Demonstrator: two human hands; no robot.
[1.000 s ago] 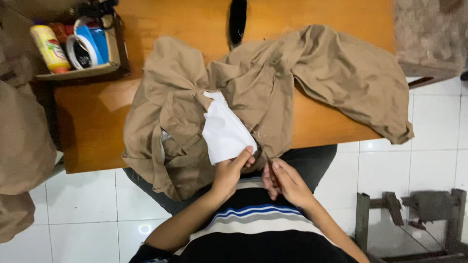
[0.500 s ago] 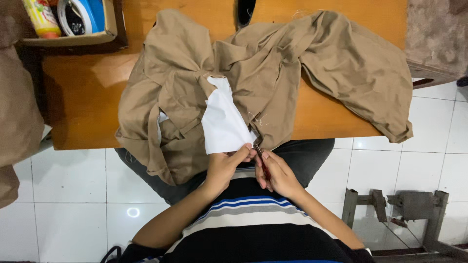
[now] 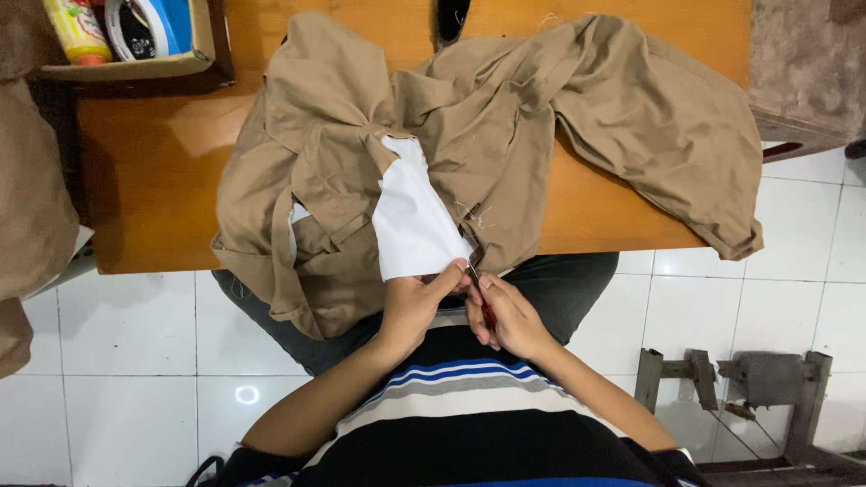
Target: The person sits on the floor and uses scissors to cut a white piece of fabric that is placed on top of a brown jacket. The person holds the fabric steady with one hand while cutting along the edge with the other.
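Note:
A tan garment (image 3: pixel 505 135) lies crumpled across the wooden table (image 3: pixel 153 180) and hangs over its near edge onto my lap. A white lining piece (image 3: pixel 415 221) sticks out of it. My left hand (image 3: pixel 417 302) pinches the lower corner of the white piece. Close beside it, my right hand (image 3: pixel 510 316) holds a small red-handled tool (image 3: pixel 485 307) whose metal tip points at the same corner. The two hands almost touch.
A cardboard box (image 3: pixel 194 61) holding a yellow bottle (image 3: pixel 77 32) and a tape roll (image 3: pixel 135 25) sits at the table's far left. More tan cloth (image 3: pixel 27 198) hangs at the left edge. A metal treadle frame (image 3: pixel 758 379) stands on the white tiled floor at right.
The view has shifted slightly, so the table sits higher in frame. My hands stay together at the white piece's corner, and the tool tip has come up to the fabric edge.

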